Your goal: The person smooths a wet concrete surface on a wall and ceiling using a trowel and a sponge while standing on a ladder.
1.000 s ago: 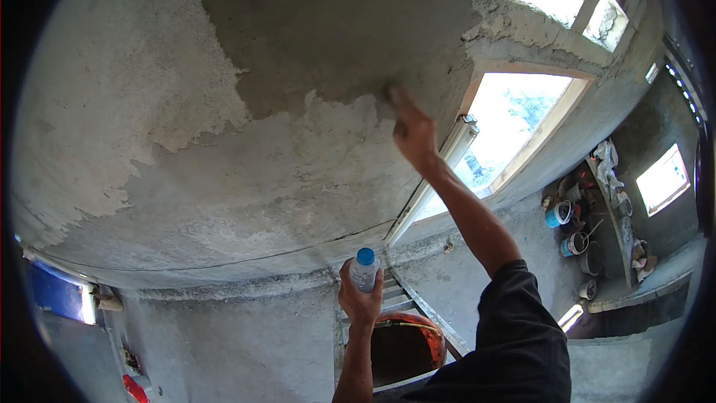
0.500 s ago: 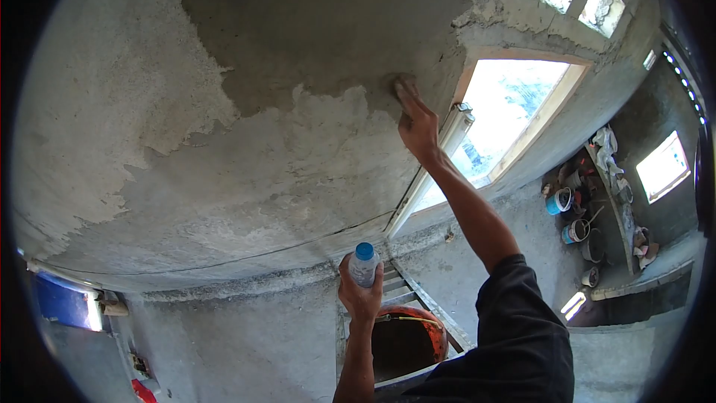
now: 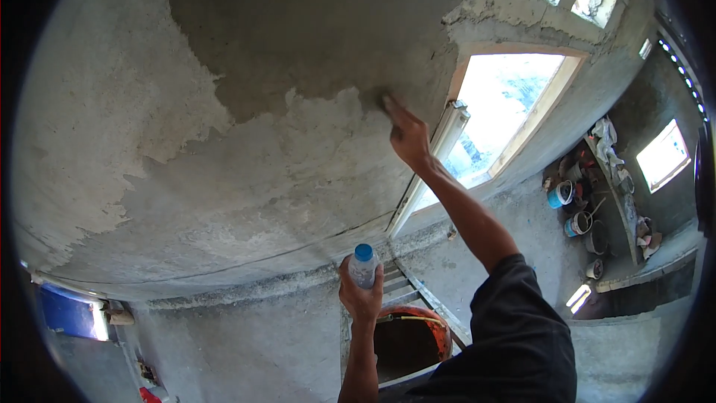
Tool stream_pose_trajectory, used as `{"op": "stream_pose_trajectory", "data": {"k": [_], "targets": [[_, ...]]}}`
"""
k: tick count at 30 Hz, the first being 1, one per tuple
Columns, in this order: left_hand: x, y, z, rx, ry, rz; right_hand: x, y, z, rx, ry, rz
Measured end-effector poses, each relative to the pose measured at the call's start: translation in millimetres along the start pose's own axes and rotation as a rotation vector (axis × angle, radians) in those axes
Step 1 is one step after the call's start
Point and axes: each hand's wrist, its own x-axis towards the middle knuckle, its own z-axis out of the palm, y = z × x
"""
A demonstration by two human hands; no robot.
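Observation:
My left hand (image 3: 359, 296) is wrapped around a clear plastic bottle (image 3: 363, 272) with a blue cap, held upright in front of the wall. Up and to the right, my right hand (image 3: 409, 134) reaches to the grey plaster wall (image 3: 246, 186). Its fingers are pressed together, the tips at a dark smudge on the surface; what they hold, if anything, I cannot make out. The fingertips lie by the ragged lower edge of a darker, damp-looking plaster patch (image 3: 313, 30). Just right of this hand is the window frame (image 3: 451, 130).
Below my hands, an orange-rimmed bucket (image 3: 440, 328) of dark material stands by a ladder (image 3: 425, 295). Several buckets (image 3: 578, 224) and a plank (image 3: 615, 194) with bags are at the far right. A blue panel (image 3: 67, 310) shows at lower left.
My right hand has moved a little left and down along the wall, its fingertips now blurred. My left hand keeps the bottle in nearly the same place. The view has shifted slightly.

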Motion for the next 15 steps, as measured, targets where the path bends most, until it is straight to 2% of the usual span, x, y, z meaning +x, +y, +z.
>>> {"op": "stream_pose_trajectory", "data": {"k": [2,4,6,10,12,14,15], "targets": [[-3,-1,-1,-0.004,0.007,0.005,16,2,-23,0.055,0.264,0.178],[-3,1,-3,0.009,-0.01,0.01,71,-2,-61,0.056,0.503,0.151],[-1,3,-2,0.016,-0.021,0.021,127,-2,-92,0.0,0.632,0.005],[-1,4,-2,0.012,-0.011,-0.005,155,12,-85,0.003,0.56,-0.05],[0,3,-5,0.021,0.001,0.011,122,15,-58,-0.138,0.531,0.03],[-1,1,-4,0.019,0.005,0.009,66,13,-33,-0.149,0.299,0.159],[-2,-1,-6,0.014,0.011,0.013,53,12,-32,-0.149,0.302,0.151]]}}
